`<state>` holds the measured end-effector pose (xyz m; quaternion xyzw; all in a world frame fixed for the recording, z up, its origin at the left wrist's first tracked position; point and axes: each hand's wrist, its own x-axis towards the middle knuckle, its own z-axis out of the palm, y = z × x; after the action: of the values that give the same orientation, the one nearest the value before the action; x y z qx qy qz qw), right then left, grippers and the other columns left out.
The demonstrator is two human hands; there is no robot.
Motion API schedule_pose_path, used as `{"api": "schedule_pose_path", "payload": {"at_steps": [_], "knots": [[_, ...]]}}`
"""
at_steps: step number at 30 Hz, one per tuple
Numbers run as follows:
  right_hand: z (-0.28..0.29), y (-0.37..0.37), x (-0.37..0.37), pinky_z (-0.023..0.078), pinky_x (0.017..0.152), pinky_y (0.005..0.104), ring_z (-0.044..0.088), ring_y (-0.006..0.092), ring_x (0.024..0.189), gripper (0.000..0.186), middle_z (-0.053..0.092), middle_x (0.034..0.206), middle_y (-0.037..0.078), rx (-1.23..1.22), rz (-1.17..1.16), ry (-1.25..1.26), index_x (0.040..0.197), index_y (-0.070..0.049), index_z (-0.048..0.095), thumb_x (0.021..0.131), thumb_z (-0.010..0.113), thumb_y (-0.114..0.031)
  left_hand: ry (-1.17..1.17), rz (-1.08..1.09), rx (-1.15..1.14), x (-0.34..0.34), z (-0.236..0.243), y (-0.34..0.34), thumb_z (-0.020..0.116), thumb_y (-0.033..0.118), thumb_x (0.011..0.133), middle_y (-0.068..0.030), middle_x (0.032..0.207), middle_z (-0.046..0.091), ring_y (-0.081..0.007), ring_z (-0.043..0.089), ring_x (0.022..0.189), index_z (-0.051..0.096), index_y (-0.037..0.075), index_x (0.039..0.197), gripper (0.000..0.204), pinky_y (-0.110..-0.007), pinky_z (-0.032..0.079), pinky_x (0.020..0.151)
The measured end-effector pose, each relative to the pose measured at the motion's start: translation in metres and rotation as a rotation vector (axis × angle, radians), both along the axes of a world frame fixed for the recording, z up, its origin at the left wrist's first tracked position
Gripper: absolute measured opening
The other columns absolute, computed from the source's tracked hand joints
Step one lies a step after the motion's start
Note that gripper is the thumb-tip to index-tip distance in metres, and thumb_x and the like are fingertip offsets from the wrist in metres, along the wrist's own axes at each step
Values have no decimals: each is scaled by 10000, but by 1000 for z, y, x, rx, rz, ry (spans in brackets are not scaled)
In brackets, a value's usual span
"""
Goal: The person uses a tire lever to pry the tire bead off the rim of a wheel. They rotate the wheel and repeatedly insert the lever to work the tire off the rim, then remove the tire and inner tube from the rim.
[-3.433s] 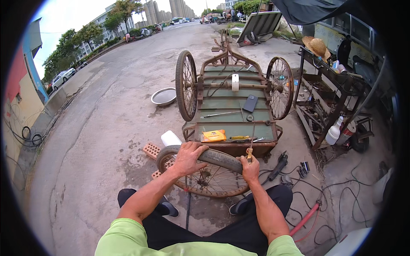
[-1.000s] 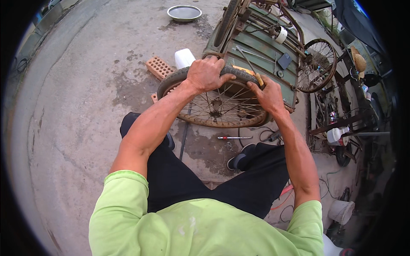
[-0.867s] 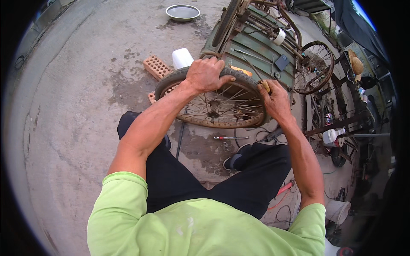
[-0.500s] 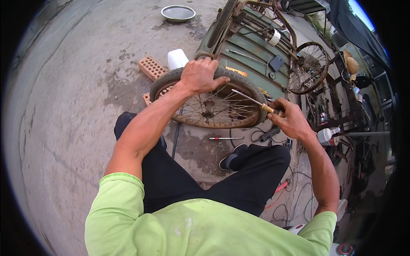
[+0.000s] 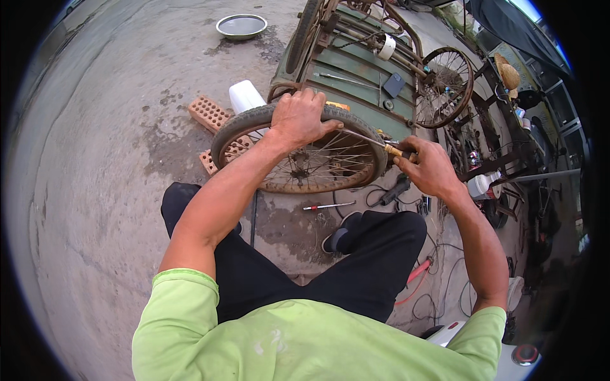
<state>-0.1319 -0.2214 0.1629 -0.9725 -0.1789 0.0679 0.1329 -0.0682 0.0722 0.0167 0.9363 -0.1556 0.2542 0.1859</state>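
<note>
Two perforated bricks (image 5: 208,113) at least show on the left, one of them partly behind the wheel. Next come one metal basin (image 5: 241,35), farther off, and one white container (image 5: 245,96) just beyond the tyre. One left hand (image 5: 296,119) wraps over the top of the tyre, fingers bent across it, thumb stretched out toward the right. One loose spoked wheel (image 5: 298,173) stands tilted under that hand, before the person's parted knees and in front of one upturned green cart (image 5: 346,86). The cart carries two wheels, one phone (image 5: 394,84) and one dark ring (image 5: 388,105). One red-ended rod (image 5: 329,206) lies on the ground, nearer the person. One right hand (image 5: 431,166) curls closed round the yellow handle of one screwdriver (image 5: 395,151), its thin shaft slanting over the wheel toward the left thumb. One white bottle (image 5: 481,183) and one straw hat (image 5: 507,72) are farther right. Underneath is grey concrete (image 5: 108,152) with dark, damp-looking patches; the place is an outdoor yard, with cables along the right and dark sheeting (image 5: 508,25) at the upper right.
</note>
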Motion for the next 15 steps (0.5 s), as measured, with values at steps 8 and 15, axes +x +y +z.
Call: {"api": "schedule_pose_path", "payload": {"at_steps": [8, 15], "knots": [[-7, -3, 14, 596, 788, 470, 794, 377, 834, 335, 803, 880, 205, -6, 52, -37, 1188, 17, 789, 991, 765, -253, -48, -26, 5, 4, -4, 17, 806, 685, 910, -166, 929, 727, -354, 766, 867, 776, 16, 1053, 685, -487, 620, 787], [-3, 8, 31, 600, 752, 445, 792, 344, 763, 338, 799, 819, 169, -80, 136, -33, 1130, 6, 819, 1032, 729, -305, -42, 1, -20, 5, -8, 22, 806, 696, 906, -176, 907, 741, -360, 785, 807, 780, 20, 1023, 686, -481, 635, 723]]}}
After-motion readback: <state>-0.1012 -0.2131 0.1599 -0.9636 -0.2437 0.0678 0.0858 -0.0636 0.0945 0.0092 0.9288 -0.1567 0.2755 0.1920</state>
